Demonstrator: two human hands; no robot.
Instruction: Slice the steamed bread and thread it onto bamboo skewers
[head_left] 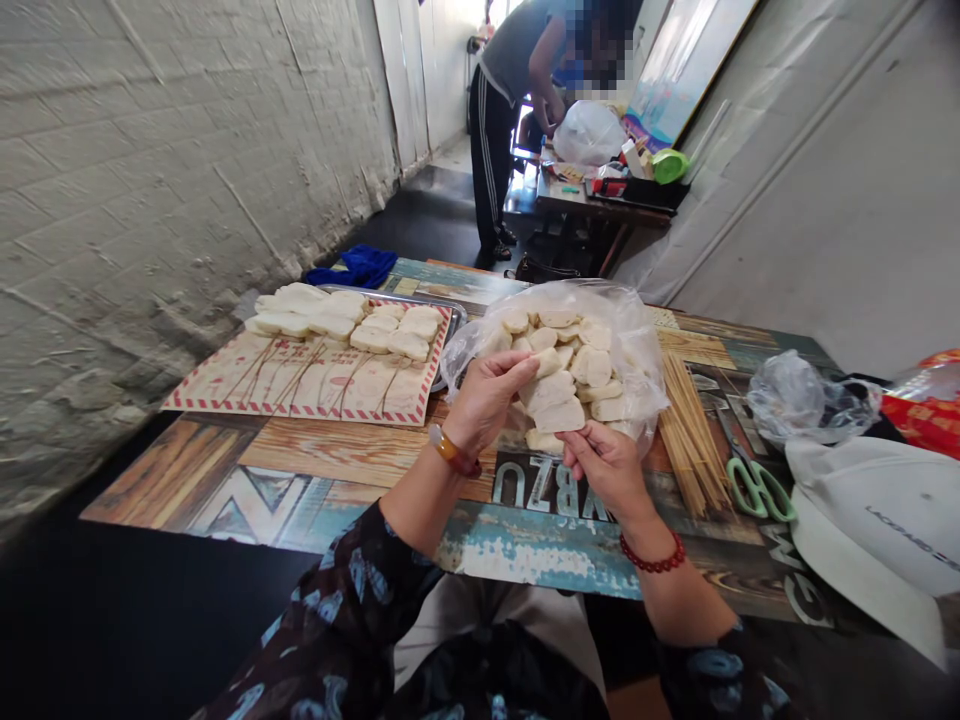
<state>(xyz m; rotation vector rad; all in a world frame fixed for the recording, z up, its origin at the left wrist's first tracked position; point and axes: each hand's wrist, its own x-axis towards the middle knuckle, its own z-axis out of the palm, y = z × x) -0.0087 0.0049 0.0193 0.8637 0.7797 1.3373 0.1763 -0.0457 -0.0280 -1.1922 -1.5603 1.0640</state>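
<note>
Just over the clear plastic bag [637, 330] of pale, flat oval food slices [592, 365], my left hand [487, 400] is closed, thumb and fingers pinching one pale slice [546, 362]. My right hand [609, 468] is closed too, its fingertips pinching the lower edge of another pale slice [559, 415]. Whether a stick runs through these slices cannot be seen. To the left, a metal tray [456, 325] lies under red-and-white printed paper [315, 385]. Rows of similar slices on thin sticks [300, 310] rest on it, their stick ends pointing toward me.
Right of the bag lie a bundle of wooden skewers [688, 435], green-handled scissors [757, 488], crumpled clear plastic [787, 395] and a white cap [877, 520]. A blue cloth [356, 266] sits at the far left edge. Beyond, a person [517, 60] bends over another cluttered table [600, 200].
</note>
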